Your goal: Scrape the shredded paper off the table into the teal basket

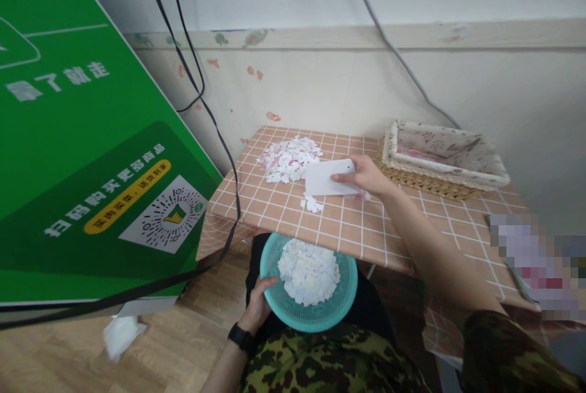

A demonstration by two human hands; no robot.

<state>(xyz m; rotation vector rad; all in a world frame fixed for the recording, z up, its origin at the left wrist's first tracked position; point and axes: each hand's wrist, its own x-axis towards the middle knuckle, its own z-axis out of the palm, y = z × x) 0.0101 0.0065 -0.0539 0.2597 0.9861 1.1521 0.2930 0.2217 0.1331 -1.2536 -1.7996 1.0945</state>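
Observation:
My left hand (260,301) grips the rim of a round turquoise plastic basket (306,318) on my lap, below the table's front edge. Torn white paper scraps (309,271) fill its middle. Over the table, my right hand (361,174) is closed on a flat white scraper card (327,178), thumb on its face and fingers behind. The card's left edge meets a heap of torn paper (289,158), mostly white with some pink bits. A few loose scraps (312,202) lie just below the card, and pinkish bits show under my right hand.
The table wears a brown checked cloth (270,213). A cloth-lined wicker basket (425,182) stands at the back right. A green sign (91,137) and hanging black cables (215,115) are on the left. A white plastic bag (121,337) lies on the wooden floor.

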